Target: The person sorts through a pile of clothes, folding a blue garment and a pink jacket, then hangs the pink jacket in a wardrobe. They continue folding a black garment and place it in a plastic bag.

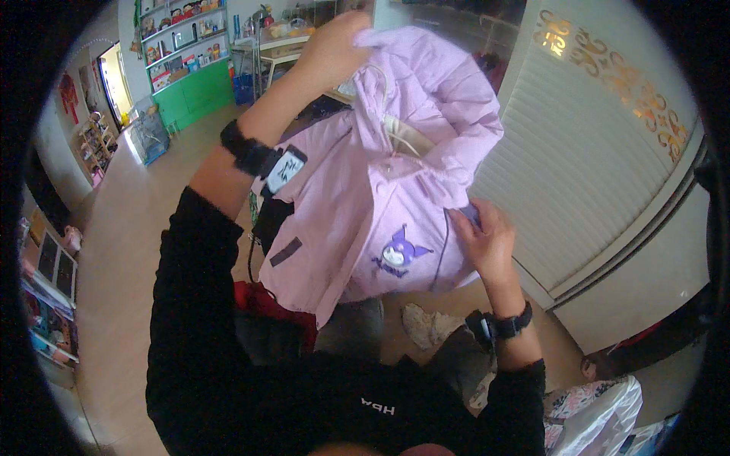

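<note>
A pale pink-lilac hooded jacket (336, 211) hangs in front of me, held up by both hands. At the upper edge of its hood, my left hand (339, 48) grips the fabric. My right hand (487, 236) pinches the jacket's side lower down, at a darker purple strip. The hood (433, 74) bulges outward, and a cream lining with a drawcord shows at the neck. A purple cartoon patch (402, 251) decorates the chest. On the left panel is a short dark strip (286, 252). The jacket's far side is hidden.
At the right stands a white wardrobe door (576, 142) with gold scrollwork. Below the jacket are red cloth (256, 302) and a crumpled cream cloth (428, 325). A white plastic bag (607, 422) lies lower right. Far left, a green cabinet (191, 101) carries loaded shelves.
</note>
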The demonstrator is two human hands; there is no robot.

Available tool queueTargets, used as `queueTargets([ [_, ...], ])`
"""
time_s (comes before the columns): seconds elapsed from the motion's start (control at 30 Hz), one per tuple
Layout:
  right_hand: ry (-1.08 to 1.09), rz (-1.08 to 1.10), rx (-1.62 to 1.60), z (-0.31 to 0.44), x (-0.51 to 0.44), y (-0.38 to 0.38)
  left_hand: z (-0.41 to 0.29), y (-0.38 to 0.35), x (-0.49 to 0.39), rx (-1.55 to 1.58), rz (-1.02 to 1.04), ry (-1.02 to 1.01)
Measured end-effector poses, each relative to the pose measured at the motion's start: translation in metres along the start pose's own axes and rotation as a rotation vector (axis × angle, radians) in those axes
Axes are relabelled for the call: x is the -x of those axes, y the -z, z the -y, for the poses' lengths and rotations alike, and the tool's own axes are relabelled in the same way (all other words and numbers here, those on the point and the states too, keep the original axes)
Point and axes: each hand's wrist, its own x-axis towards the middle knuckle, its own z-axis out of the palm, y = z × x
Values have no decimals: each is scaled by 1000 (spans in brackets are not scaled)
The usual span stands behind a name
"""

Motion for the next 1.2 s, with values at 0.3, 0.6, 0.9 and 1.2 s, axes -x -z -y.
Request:
queueTargets([
  [0.3,311,52,-150,22,25,42,-36,29,3,894,798,394],
  [0.6,318,233,-206,13,43,20,-49,-8,78,501,1244,317],
  [0.9,-1013,561,-1268,7,73,-43,-36,-9,172,486,414,440],
  [1.2,-1272,315,-1924,20,28,-67,-55,15,138,1018,585,593],
])
